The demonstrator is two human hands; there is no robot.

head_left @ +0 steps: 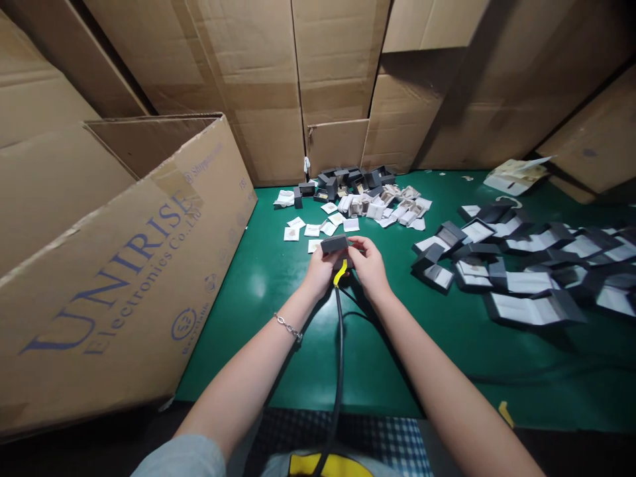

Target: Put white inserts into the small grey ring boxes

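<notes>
Small dark box held between two hands, with a black cable near enough to snag.

The left hand [322, 275] curls round the left side of the small dark box [334, 244], and the right hand [368, 268] has its fingers bent in at the right edge; how firmly they grip is hidden. The box sits just above the table [258, 318], near the loose paper squares [312, 230]. The black cable [340, 351], a yellow strip [341, 272] at its upper end, runs up between the forearms, so a wrist turn could catch it and jerk the box loose. A forward slip might scatter the squares; a wide right elbow could knock the dark boxes [531, 298] on that side.
</notes>
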